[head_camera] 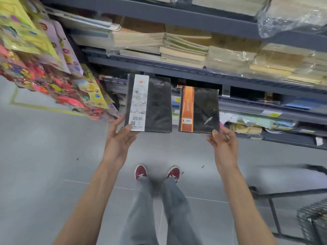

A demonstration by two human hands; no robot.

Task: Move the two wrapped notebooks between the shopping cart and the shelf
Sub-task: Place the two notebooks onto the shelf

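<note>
Notebooks, wrapped in clear film, number two, and both are held upright in the air in front of the shelf (pixel 177 71), side by side with a narrow gap between them, neither resting on any board. That dark metal shelf unit fills the upper half of the view; three of its tiers are visible, the middle one carrying stacks of pale paper pads (pixel 184 50) along its front edge. One hanging display of bright sticker sheets (pixel 44 68) stands at the left end of the shelf. One shopping cart (pixel 311 218), wire-sided, shows only partly at the lower right corner of the view, well apart from both notebooks. The white-banded notebook (pixel 148 103) is the larger of the pair; the orange-banded notebook (pixel 199 111) sits slightly lower. The left hand (pixel 118 140) pinches the lower left corner of the white-banded notebook, thumb on the front cover, remaining fingers behind and loosely curled. The right hand (pixel 223 144) pinches the lower right corner of the orange-banded notebook likewise, thumb in front. Two red shoes (pixel 141 171) stand on the grey floor below.
</note>
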